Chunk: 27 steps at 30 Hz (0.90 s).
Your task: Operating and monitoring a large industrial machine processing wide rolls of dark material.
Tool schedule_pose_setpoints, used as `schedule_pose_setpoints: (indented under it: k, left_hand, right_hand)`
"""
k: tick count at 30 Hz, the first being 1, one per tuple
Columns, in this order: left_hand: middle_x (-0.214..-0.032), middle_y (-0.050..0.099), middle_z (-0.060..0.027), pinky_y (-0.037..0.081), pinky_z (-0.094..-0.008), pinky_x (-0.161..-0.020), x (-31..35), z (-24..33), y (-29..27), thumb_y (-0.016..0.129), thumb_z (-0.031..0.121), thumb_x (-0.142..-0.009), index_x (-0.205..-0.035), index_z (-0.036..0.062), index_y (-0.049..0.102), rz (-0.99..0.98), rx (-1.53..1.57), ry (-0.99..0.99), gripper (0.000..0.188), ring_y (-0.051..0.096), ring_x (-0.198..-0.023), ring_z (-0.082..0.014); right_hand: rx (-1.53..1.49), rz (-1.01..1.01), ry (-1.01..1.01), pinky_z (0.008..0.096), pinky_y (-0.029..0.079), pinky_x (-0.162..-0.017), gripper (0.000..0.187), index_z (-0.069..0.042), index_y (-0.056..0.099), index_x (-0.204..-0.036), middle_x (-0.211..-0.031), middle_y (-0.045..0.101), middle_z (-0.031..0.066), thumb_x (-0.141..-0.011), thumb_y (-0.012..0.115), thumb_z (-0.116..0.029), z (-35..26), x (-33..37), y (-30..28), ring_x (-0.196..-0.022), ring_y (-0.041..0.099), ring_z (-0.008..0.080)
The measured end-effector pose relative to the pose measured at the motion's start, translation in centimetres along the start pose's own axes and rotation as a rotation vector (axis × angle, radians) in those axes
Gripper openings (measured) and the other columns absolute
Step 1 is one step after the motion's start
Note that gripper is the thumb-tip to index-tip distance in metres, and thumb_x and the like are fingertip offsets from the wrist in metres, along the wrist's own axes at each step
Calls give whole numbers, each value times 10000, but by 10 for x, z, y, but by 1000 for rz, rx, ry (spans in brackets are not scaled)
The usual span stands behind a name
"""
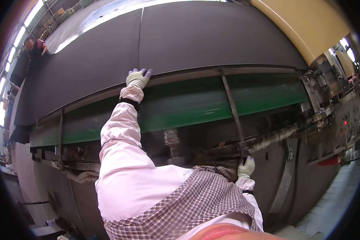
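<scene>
A wide dark grey sheet [204,38] lies spread over the table-like machine, with a thin straight seam or gap [140,36] running across it away from me. My left hand [138,79], in a striped knitted glove with grey fingertips, rests on the sheet's near edge at that line. Its fingers are spread and hold nothing. Lower down on the right, my gloved right hand [246,168] is at the bottom end of a slanted metal bar [231,98]. Its fingers look curled there; what they grip is hard to see.
Below the sheet's edge runs a green belt or roller [188,112] behind metal struts. A large tan sheet [304,24] curves down at the far right. Machinery with a red light [345,123] stands at right. Another person [36,48] stands at the sheet's far left end.
</scene>
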State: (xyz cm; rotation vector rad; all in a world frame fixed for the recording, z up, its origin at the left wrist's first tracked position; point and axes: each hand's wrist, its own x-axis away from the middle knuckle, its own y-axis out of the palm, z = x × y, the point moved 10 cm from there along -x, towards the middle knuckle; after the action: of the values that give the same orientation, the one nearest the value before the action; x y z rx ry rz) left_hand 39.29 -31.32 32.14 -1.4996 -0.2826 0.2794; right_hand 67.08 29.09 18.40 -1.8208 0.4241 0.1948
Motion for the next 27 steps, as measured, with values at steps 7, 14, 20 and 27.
schedule_pose_setpoints:
  k: [7, 14, 20, 27]
  left_hand:
    - [-1400, 412, -94, 308, -411, -1070, 10, 116, -2, 315, 676, -864, -1347, 125, 443, -49, -13, 162, 744, 373, -1280, -352]
    - [-1392, 427, -85, 307, -397, -1070, 10, 227, 0, 319, 708, -841, -1333, 99, 457, -151, -60, 291, 795, 380, -1278, -333]
    - [-1396, 418, -95, 308, -409, -1064, 6, 317, 11, 293, 720, -841, -1344, 105, 444, -239, -87, 369, 809, 381, -1277, -313]
    - [-1444, 330, -149, 229, -436, -1100, 11, 332, -2, 406, 611, -865, -1360, 154, 426, 79, 210, 600, 674, 268, -1345, -349]
  right_hand:
    - [-56, -14, -28, 499, 433, -717, 315, 22, 564, -942, -901, 569, 235, -776, 612, -241, -8, -6, -7, -816, 533, 426]
    - [-145, 21, -44, 481, 428, -659, 151, -42, 565, -826, -808, 566, 190, -775, 586, -183, -13, -10, -17, -743, 540, 380]
    - [-219, -2, -36, 489, 423, -660, 136, -57, 573, -847, -798, 564, 182, -762, 585, -163, -13, -15, -19, -744, 538, 377]
    - [-211, -1, -36, 474, 420, -675, 133, -67, 577, -830, -784, 569, 150, -746, 594, -169, -17, -16, -24, -752, 537, 347]
